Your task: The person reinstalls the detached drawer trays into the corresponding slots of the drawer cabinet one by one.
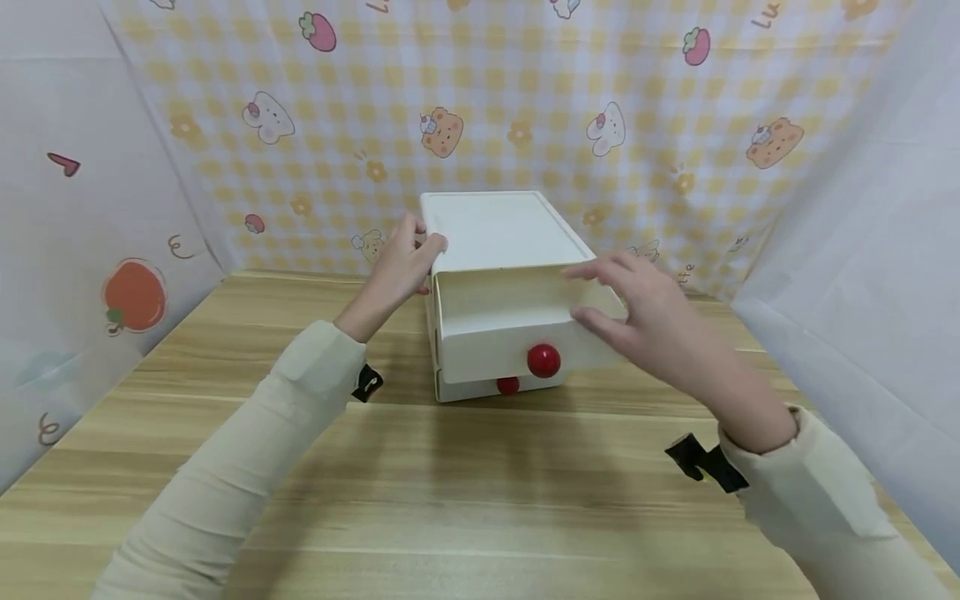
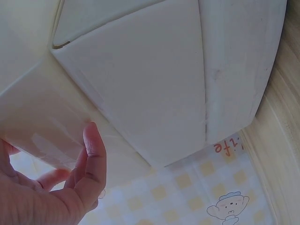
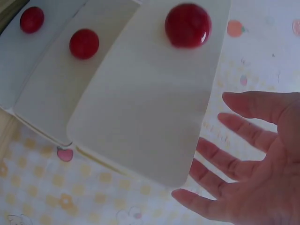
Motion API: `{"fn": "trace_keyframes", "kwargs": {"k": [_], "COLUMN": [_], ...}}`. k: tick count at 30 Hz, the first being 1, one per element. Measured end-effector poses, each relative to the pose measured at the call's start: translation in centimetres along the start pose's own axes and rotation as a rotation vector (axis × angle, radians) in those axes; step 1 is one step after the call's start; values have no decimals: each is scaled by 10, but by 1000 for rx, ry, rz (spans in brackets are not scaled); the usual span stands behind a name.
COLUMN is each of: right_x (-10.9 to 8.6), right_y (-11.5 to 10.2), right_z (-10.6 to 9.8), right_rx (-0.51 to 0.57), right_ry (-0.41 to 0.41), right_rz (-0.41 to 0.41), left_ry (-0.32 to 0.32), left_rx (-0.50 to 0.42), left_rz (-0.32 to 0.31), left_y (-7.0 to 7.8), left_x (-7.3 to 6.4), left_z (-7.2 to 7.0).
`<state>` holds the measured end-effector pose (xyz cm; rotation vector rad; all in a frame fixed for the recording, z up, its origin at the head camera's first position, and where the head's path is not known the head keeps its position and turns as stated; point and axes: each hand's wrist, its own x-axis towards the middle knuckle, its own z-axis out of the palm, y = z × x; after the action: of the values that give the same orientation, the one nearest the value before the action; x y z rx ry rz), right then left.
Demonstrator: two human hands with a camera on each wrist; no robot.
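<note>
A white drawer cabinet point(image 1: 498, 229) with round red knobs stands on the table, its top drawer point(image 1: 495, 354) pulled out. The part of that drawer's inside that shows looks bare. My left hand point(image 1: 401, 267) grips the cabinet's upper left edge, thumb on the top and fingers bent down the side. In the left wrist view, its fingers point(image 2: 95, 150) lie by the white side wall. My right hand point(image 1: 645, 321) hovers at the open drawer's right side, thumb and fingers spread apart. The right wrist view shows it beside the drawer front and red knob point(image 3: 188, 26), holding nothing.
The cabinet's lower drawers, with smaller-looking red knobs point(image 3: 84, 43), are pushed in. Wood-grain table point(image 1: 450, 500) lies in front and to both sides. A yellow-checked cloth point(image 1: 525, 108) hangs behind, with white cloth walls point(image 1: 855, 275) left and right.
</note>
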<state>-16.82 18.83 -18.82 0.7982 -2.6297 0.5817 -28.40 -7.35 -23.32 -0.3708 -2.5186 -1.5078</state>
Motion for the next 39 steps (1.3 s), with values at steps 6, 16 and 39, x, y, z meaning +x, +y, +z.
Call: {"fn": "trace_keyframes", "kwargs": {"k": [6, 16, 39], "right_x": [-3, -6, -6], "right_y": [-12, -20, -27], "right_z": [16, 34, 48], "right_rx": [-51, -141, -243], "right_ry": [7, 147, 231], "right_rz": [-178, -250, -193], "left_ry": [-5, -5, 2], "left_rx": [4, -1, 29], "left_rz": [-7, 5, -10], "left_y": [1, 1, 1], "left_x": [0, -1, -2], "left_z": [0, 0, -1]}}
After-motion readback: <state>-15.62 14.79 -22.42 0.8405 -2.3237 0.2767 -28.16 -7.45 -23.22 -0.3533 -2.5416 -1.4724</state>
